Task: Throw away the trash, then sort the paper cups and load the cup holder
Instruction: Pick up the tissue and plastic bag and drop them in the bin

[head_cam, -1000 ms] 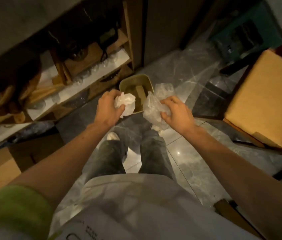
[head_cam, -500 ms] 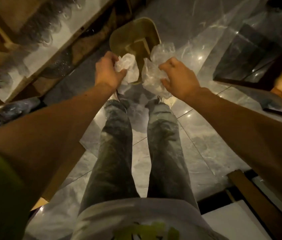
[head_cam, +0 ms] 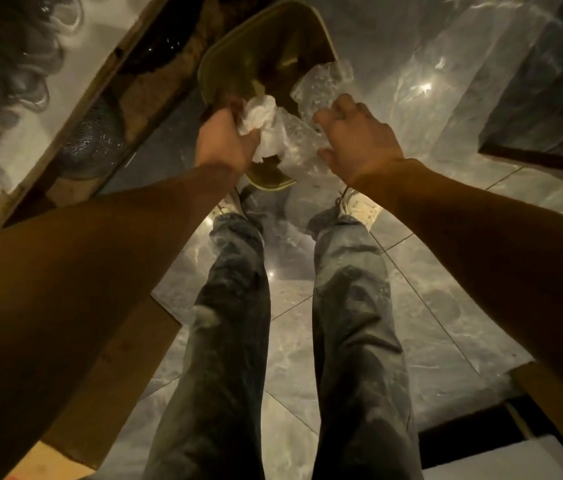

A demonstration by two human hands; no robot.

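Note:
An olive-green trash bin (head_cam: 221,60) stands on the floor in front of my feet, its open top facing me. My left hand (head_cam: 226,140) grips a crumpled white paper tissue (head_cam: 259,116) right over the bin's near rim. My right hand (head_cam: 356,136) holds a crumpled clear plastic wrap (head_cam: 321,84) over the bin's right edge. The two bundles touch between my hands. No paper cups or cup holder are in view.
A wooden shelf unit (head_cam: 76,109) with glassware runs along the left. Glossy grey marble tiles (head_cam: 446,306) cover the floor. My legs in dark jeans (head_cam: 235,323) stand behind the bin. A wooden edge (head_cam: 557,403) and white surface sit at lower right.
My head has tipped further down and both hands have lowered closer to the bin's opening, still gripping the tissue and the plastic wrap.

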